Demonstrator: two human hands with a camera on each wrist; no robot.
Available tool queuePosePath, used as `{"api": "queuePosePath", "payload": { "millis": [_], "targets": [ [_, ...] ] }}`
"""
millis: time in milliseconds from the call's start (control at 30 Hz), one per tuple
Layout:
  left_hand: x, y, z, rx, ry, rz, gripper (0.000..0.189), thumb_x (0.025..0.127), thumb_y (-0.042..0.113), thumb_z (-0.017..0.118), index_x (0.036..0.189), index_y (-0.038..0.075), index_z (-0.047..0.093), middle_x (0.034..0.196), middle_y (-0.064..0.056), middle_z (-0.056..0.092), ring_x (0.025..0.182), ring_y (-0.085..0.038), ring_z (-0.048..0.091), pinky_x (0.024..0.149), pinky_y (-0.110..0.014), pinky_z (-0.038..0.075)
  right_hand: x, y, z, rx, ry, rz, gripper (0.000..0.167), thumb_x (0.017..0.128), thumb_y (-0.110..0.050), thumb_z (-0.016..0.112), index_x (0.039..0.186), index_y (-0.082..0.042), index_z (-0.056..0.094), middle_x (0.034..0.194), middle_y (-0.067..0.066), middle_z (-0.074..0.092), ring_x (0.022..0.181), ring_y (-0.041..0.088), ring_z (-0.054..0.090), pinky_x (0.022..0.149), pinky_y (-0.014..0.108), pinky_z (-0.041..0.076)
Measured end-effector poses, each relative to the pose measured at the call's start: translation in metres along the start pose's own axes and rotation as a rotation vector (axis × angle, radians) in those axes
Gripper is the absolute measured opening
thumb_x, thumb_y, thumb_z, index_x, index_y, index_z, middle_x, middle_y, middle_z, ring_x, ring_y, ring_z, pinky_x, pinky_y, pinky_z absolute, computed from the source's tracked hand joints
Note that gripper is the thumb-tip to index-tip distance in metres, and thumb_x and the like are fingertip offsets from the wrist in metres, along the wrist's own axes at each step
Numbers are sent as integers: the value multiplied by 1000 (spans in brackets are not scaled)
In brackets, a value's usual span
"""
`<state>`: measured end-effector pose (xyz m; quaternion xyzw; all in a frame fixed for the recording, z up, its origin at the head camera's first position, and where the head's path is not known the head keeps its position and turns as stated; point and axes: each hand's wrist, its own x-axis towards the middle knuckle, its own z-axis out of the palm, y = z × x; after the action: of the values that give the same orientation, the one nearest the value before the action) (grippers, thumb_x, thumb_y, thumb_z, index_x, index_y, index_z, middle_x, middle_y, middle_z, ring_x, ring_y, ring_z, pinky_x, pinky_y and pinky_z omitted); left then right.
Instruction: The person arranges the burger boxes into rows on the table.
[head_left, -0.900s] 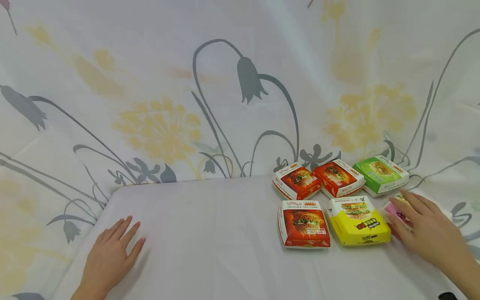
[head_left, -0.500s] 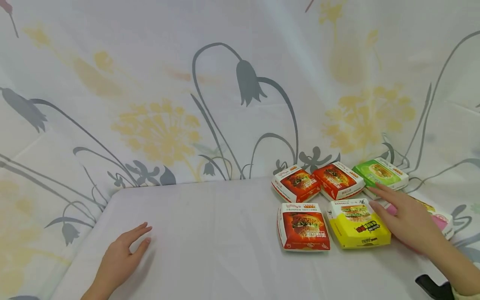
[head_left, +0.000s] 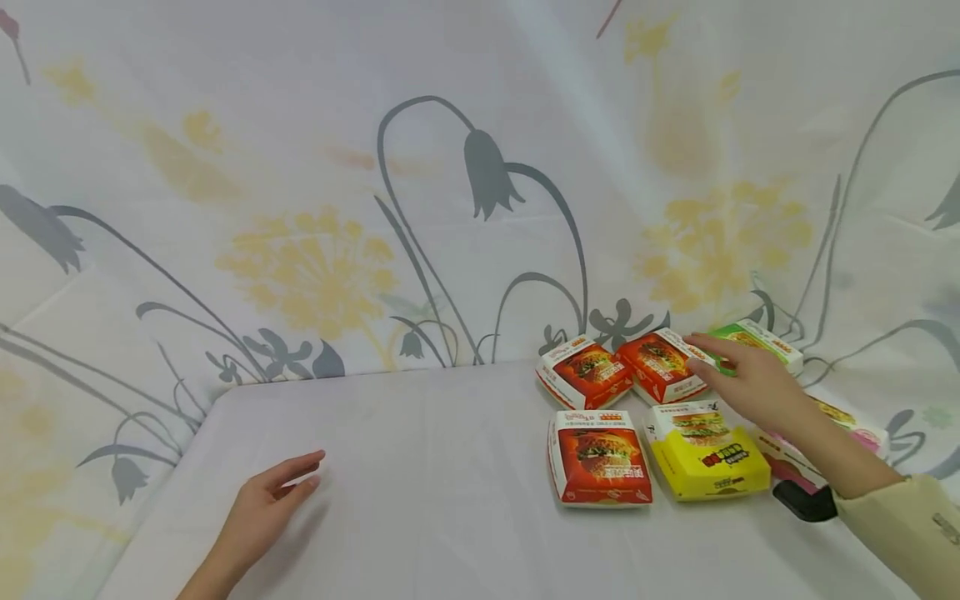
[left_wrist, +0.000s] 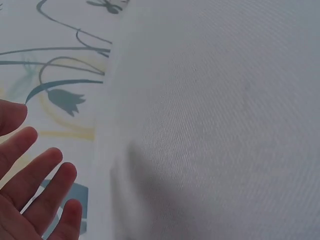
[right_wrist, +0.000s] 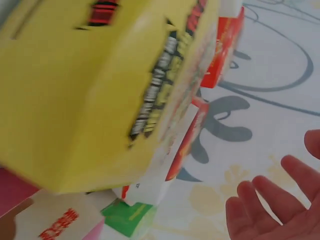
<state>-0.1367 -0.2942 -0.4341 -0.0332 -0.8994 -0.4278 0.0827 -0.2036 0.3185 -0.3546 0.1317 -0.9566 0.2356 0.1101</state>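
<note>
My right hand (head_left: pixel 765 387) hovers over the burger boxes with its fingers stretched out, holding nothing. Its fingertips overlap the right edge of the back middle red burger box (head_left: pixel 656 367), and the hand partly hides the green burger box (head_left: pixel 783 346). Beneath the wrist lies a pink and white burger box (head_left: pixel 862 429), partly covered. Just left of the forearm sits the yellow burger box (head_left: pixel 708 458), large in the right wrist view. My left hand (head_left: pixel 262 504) is held over the left of the table with relaxed fingers and nothing in them; the left wrist view shows them spread.
Two more red burger boxes stand on the white-covered table (head_left: pixel 420 483): one at the back left of the group (head_left: pixel 588 371), another in front (head_left: pixel 600 462). A flower-printed curtain (head_left: pixel 337 167) rises behind the table. A dark device (head_left: pixel 802 500) sits at the right wrist.
My right hand has left the pink box and moved left and away from me, over the green and back red boxes. The left hand has shifted slightly right and turned sideways.
</note>
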Motion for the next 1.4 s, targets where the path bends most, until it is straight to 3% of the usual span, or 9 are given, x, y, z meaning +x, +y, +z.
{"api": "queuePosePath", "payload": {
  "millis": [167, 367, 733, 933, 1200, 1400],
  "targets": [
    [5, 0, 5, -93, -50, -7, 33, 94, 11, 70, 126, 3, 68, 124, -11, 68, 111, -6, 62, 85, -16, 49, 24, -2, 4, 53, -69, 29, 54, 103, -42, 52, 146, -9, 51, 135, 29, 55, 112, 49, 58, 86, 63, 45],
    [12, 2, 14, -211, -129, -35, 38, 91, 9, 72, 128, 1, 65, 127, -14, 66, 112, -14, 64, 87, -19, 50, 46, -5, 10, 202, -153, 85, 59, 102, -46, 51, 149, -9, 47, 149, 26, 43, 132, 51, 40, 99, 69, 36],
    [30, 12, 39, -325, -243, -54, 38, 92, 7, 70, 129, 1, 64, 130, -17, 63, 116, -24, 63, 89, -21, 50, 79, -5, 31, 509, -328, 47, 54, 101, -23, 60, 145, 4, 45, 145, 29, 46, 130, 46, 47, 103, 58, 40],
    [37, 17, 47, -346, -294, -27, 38, 94, 11, 70, 129, -1, 63, 129, -19, 63, 115, -29, 63, 87, -22, 51, 93, -8, 41, 496, -356, 64, 47, 99, -17, 62, 140, 4, 52, 136, 29, 54, 124, 43, 53, 103, 55, 43],
    [49, 27, 65, -350, -374, 14, 39, 94, 15, 70, 130, 0, 63, 128, -19, 64, 115, -30, 63, 88, -20, 50, 98, -13, 52, 513, -378, 48, 41, 99, -9, 60, 136, 8, 56, 137, 30, 53, 125, 45, 52, 101, 54, 44],
    [55, 35, 73, -353, -390, 33, 40, 93, 16, 71, 130, 1, 63, 128, -19, 64, 115, -30, 63, 90, -25, 51, 101, -17, 59, 424, -406, 46, 42, 96, -13, 64, 135, 3, 59, 136, 26, 56, 124, 42, 51, 97, 49, 49]
  ]
}}
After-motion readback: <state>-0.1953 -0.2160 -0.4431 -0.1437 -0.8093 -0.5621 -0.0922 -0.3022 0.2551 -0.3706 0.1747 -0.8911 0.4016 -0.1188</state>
